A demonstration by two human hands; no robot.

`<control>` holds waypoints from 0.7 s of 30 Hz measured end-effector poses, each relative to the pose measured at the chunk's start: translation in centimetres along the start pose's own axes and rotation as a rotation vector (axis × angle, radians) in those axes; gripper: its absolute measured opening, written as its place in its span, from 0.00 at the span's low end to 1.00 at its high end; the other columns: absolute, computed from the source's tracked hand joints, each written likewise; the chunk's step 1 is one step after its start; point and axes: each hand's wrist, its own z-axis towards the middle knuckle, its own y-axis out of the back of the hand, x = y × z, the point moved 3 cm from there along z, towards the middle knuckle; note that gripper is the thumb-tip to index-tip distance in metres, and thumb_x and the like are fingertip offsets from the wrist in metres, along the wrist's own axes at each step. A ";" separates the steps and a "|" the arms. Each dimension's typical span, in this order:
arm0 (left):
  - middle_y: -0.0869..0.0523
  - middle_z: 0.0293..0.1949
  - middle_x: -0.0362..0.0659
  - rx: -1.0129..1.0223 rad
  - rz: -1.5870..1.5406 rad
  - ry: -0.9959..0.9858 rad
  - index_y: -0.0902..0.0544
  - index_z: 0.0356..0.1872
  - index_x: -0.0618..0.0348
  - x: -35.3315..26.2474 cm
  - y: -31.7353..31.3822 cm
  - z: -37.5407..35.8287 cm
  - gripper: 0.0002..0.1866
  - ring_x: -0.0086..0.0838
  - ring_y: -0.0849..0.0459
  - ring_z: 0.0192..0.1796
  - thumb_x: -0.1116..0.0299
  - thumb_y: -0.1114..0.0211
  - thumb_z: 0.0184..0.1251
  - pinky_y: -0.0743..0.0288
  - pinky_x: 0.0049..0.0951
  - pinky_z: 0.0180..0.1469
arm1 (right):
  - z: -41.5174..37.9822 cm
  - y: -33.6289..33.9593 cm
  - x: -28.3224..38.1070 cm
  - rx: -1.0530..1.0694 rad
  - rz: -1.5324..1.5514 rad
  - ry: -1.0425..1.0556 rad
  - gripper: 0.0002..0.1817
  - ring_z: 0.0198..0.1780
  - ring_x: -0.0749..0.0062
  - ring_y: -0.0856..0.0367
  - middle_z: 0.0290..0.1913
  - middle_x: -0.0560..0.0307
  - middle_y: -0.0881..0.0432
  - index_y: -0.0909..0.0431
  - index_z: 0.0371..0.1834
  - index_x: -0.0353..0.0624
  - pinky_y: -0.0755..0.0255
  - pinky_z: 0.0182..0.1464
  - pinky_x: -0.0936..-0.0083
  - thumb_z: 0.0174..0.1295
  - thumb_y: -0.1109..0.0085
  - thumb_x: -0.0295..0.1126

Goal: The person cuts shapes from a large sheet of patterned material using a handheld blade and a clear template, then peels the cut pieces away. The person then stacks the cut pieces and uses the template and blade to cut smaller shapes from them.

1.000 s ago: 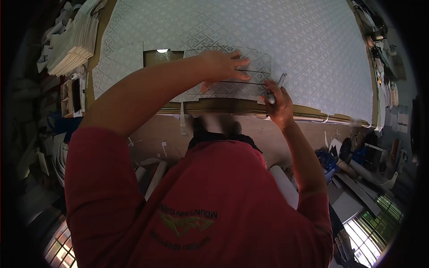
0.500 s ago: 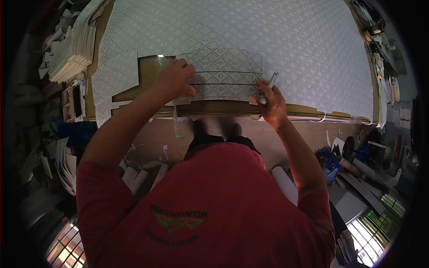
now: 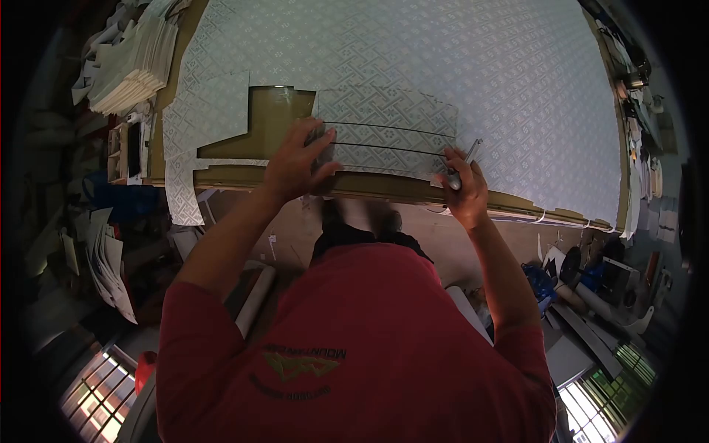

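Patterned pale fabric (image 3: 443, 52) covers most of the table. Near the front edge lies a separate piece of the same fabric (image 3: 388, 125), crossed by dark parallel lines. My left hand (image 3: 299, 159) rests on the left end of this piece, its fingers spread. At the piece's right end my right hand (image 3: 465, 184) is closed round a slim metal tool (image 3: 473, 150), which points away from me. Its fingertips touch the fabric. Beyond my left hand, a cut-out in the fabric bares the olive tabletop (image 3: 277, 114).
Stacked pale sheets (image 3: 136, 74) stand at the left, above a small wooden box (image 3: 118, 151). A fabric strip (image 3: 183, 199) hangs over the front edge. Blue bags (image 3: 539, 280) and assorted boards lie at the lower right.
The view has shifted, and the table and fabric appear tilted. My left hand has opened wider and lies flatter on the piece. My right hand still holds the tool.
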 end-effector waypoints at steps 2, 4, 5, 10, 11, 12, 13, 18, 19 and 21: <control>0.24 0.66 0.57 -0.008 0.037 0.014 0.15 0.64 0.56 -0.1 0.0 -0.1 0.32 0.58 0.26 0.70 0.55 0.19 0.60 0.27 0.49 0.71 | 0.0 -0.1 -0.1 -0.004 -0.008 -0.006 0.23 0.64 0.40 0.15 0.62 0.46 0.12 0.25 0.54 0.42 0.21 0.61 0.53 0.59 0.23 0.27; 0.25 0.67 0.58 -0.012 0.068 0.021 0.15 0.65 0.55 -0.1 0.0 -0.2 0.32 0.59 0.26 0.70 0.54 0.19 0.60 0.27 0.50 0.71 | 0.0 -0.1 -0.2 -0.010 -0.028 0.003 0.24 0.62 0.40 0.15 0.62 0.48 0.13 0.25 0.54 0.41 0.19 0.62 0.53 0.56 0.23 0.25; 0.25 0.67 0.59 -0.010 0.059 0.033 0.15 0.65 0.54 0.0 -0.1 -0.3 0.32 0.60 0.26 0.70 0.53 0.20 0.60 0.28 0.50 0.72 | 0.0 -0.1 -0.2 -0.009 -0.028 0.002 0.24 0.62 0.40 0.15 0.62 0.48 0.13 0.25 0.54 0.41 0.19 0.62 0.53 0.56 0.23 0.25; 0.25 0.66 0.60 0.006 0.034 0.040 0.15 0.65 0.54 0.3 -0.4 -0.4 0.32 0.61 0.27 0.71 0.53 0.20 0.61 0.29 0.52 0.73 | 0.1 0.0 0.0 0.001 -0.023 -0.022 0.24 0.63 0.40 0.16 0.63 0.48 0.13 0.25 0.54 0.41 0.20 0.62 0.53 0.57 0.23 0.25; 0.24 0.66 0.61 0.010 0.046 0.038 0.15 0.65 0.55 0.3 -0.4 -0.4 0.32 0.61 0.27 0.71 0.53 0.20 0.61 0.29 0.52 0.73 | 0.0 0.0 0.0 0.002 -0.030 -0.028 0.24 0.63 0.40 0.16 0.63 0.48 0.13 0.25 0.54 0.41 0.20 0.62 0.53 0.57 0.23 0.25; 0.24 0.66 0.61 0.013 0.056 0.037 0.15 0.65 0.55 0.3 -0.4 -0.4 0.32 0.60 0.27 0.71 0.53 0.20 0.61 0.29 0.52 0.73 | 0.1 -0.1 0.0 0.000 -0.013 -0.036 0.24 0.63 0.41 0.16 0.63 0.48 0.13 0.25 0.53 0.41 0.20 0.62 0.53 0.57 0.23 0.26; 0.24 0.66 0.61 0.014 0.047 0.033 0.15 0.65 0.55 0.3 -0.4 -0.3 0.32 0.60 0.27 0.71 0.53 0.20 0.61 0.29 0.52 0.73 | 0.1 0.0 0.0 -0.002 0.005 -0.042 0.23 0.64 0.41 0.16 0.63 0.48 0.13 0.25 0.53 0.41 0.20 0.62 0.53 0.57 0.23 0.26; 0.24 0.66 0.61 0.021 0.066 0.028 0.15 0.65 0.56 0.2 -0.4 -0.3 0.33 0.60 0.27 0.71 0.53 0.20 0.61 0.29 0.52 0.73 | 0.0 -0.1 -0.2 0.011 -0.008 -0.031 0.23 0.64 0.42 0.17 0.64 0.49 0.13 0.25 0.53 0.41 0.20 0.62 0.53 0.57 0.23 0.26; 0.24 0.66 0.61 0.021 0.065 0.030 0.15 0.65 0.56 0.2 -0.4 -0.3 0.33 0.60 0.27 0.71 0.53 0.20 0.61 0.29 0.52 0.73 | 0.0 -0.1 -0.2 0.012 -0.010 -0.030 0.23 0.64 0.42 0.17 0.64 0.50 0.13 0.25 0.53 0.42 0.20 0.62 0.54 0.57 0.23 0.26; 0.24 0.66 0.61 0.010 0.067 0.022 0.15 0.65 0.57 0.1 -0.3 -0.2 0.33 0.60 0.27 0.71 0.54 0.20 0.61 0.29 0.52 0.73 | 0.0 -0.1 -0.1 0.013 -0.012 -0.031 0.23 0.64 0.42 0.17 0.64 0.50 0.13 0.25 0.53 0.42 0.20 0.62 0.54 0.57 0.23 0.26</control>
